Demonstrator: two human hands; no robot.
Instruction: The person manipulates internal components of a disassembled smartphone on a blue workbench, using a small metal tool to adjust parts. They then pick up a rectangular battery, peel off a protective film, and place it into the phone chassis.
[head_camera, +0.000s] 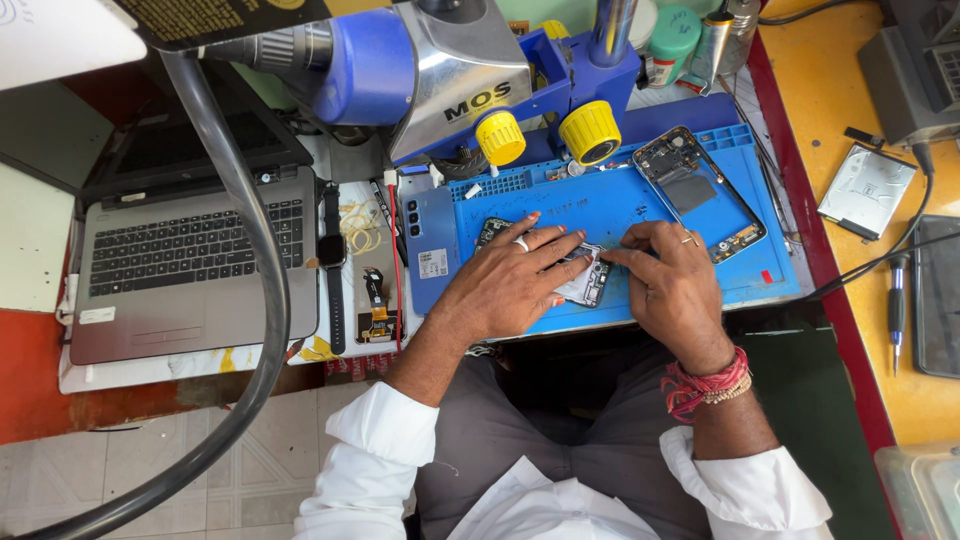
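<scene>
My left hand (510, 285) lies flat over a small phone part (587, 283) on the blue work mat (620, 200), fingers spread and pressing it down. My right hand (670, 285) pinches the same part from the right with thumb and fingertips. A dark circuit board (490, 230) peeks out above my left fingers. An opened phone frame (700, 190) lies tilted on the mat at the upper right of my hands.
A blue and silver microscope (450, 80) with yellow knobs hangs over the mat's back edge. An open laptop (190, 260) sits left, a smartwatch (331, 250) beside it. A thick grey hose (262, 300) curves down the left. A silver drive (865, 190) lies on the yellow bench at right.
</scene>
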